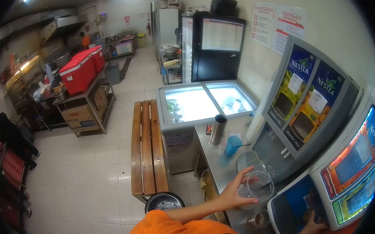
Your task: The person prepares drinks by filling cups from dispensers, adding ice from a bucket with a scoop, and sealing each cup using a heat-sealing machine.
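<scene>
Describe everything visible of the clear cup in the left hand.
The clear cup is see-through, seemingly plastic, with a round rim and open top. It looks tilted, its mouth turned partly toward the camera. The left hand grips it between thumb and fingers, near the grated drip tray. No drink can be made out inside; its base is hard to tell.

From my head, my single view faces forward and down, close above my left hand (237, 194), reaching across the tiled floor (91, 167) to the far wall (118, 22).
</scene>
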A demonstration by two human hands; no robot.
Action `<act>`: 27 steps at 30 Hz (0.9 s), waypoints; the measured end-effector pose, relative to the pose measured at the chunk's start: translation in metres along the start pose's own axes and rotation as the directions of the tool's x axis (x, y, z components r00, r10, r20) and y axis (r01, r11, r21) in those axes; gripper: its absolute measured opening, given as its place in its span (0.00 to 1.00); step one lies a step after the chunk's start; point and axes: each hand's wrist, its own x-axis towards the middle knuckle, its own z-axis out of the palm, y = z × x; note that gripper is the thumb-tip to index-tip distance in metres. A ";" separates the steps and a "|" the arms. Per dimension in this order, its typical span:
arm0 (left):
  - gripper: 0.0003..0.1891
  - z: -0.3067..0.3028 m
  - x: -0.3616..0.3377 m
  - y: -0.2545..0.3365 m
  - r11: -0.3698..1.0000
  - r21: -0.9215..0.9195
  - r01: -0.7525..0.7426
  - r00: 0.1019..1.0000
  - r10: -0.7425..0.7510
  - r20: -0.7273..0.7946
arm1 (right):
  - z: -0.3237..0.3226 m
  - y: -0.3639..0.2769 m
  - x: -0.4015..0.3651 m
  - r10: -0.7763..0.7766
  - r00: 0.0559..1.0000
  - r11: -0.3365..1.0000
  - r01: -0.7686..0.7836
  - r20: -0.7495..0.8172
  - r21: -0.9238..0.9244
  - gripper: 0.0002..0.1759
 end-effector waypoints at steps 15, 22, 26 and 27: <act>0.53 -0.012 -0.001 -0.008 1.000 -0.007 -0.003 0.999 0.002 -0.035 | 0.002 0.002 -0.004 0.070 0.996 0.992 -0.065 -0.051 0.106 0.57; 0.53 -0.009 0.005 -0.009 0.999 0.024 -0.025 1.000 0.025 -0.004 | 0.012 0.014 0.000 0.045 0.996 0.974 -0.027 -0.076 0.224 0.59; 0.53 -0.012 0.008 -0.010 1.000 0.022 -0.016 1.000 0.016 0.000 | 0.023 0.018 0.001 0.045 0.994 0.955 -0.014 -0.099 0.296 0.61; 0.53 -0.011 0.008 -0.010 1.000 0.019 -0.007 1.000 0.007 -0.002 | 0.023 0.020 0.001 0.041 0.994 0.950 -0.008 -0.100 0.311 0.61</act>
